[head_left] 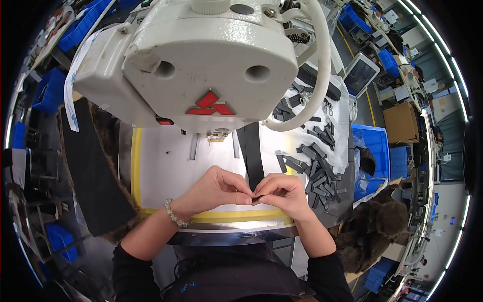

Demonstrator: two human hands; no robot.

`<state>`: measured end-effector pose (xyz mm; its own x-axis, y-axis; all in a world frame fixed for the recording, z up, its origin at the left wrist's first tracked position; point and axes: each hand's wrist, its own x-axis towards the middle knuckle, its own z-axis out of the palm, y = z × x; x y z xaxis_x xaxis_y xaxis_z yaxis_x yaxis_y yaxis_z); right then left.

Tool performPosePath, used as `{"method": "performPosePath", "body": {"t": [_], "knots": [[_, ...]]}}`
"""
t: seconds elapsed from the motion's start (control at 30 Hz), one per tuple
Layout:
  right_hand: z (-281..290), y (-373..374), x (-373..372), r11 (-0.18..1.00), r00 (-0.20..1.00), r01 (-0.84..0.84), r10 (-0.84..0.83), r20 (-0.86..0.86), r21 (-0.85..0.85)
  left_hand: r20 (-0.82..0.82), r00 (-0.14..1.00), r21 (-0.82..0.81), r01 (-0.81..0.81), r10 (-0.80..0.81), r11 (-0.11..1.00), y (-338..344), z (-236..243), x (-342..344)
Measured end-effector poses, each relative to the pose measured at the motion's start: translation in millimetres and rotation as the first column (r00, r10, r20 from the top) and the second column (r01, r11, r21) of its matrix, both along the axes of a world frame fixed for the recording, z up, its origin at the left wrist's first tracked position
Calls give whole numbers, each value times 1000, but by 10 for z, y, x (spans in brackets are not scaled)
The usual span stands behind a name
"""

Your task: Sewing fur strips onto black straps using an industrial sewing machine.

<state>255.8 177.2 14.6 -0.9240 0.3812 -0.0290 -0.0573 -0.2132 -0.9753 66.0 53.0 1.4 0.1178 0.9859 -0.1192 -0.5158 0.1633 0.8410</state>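
A long black fabric strip (254,161) runs from beneath the head of a white sewing machine (211,65) toward me over the pale work surface (171,176). At its near end my left hand (220,190) and my right hand (286,195) meet, thumbs and forefingers pinched together. A small dark bit of the strip's end shows between the fingertips; the rest of it there is covered by my fingers. Both wrists lie above the table's front edge. The machine's metal clamp parts (216,137) sit beyond my hands.
Many short dark strips (318,173) lie heaped on the right, some on white plastic wrap (342,136). A black panel with brown fur edging (93,171) hangs at the left. Blue bins (372,156) and brown fur pieces (375,229) stand at the right.
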Motion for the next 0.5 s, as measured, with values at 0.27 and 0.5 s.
{"method": "performPosePath", "body": {"t": [0.27,0.5], "knots": [[24,-8,1,1000,998,13,-13,60,1,-10,1000,6,14,-14,1000,-4,6,-3],[23,-17,2,999,998,22,-20,57,-33,10,1000,-11,18,-17,1000,-12,39,-8]]}}
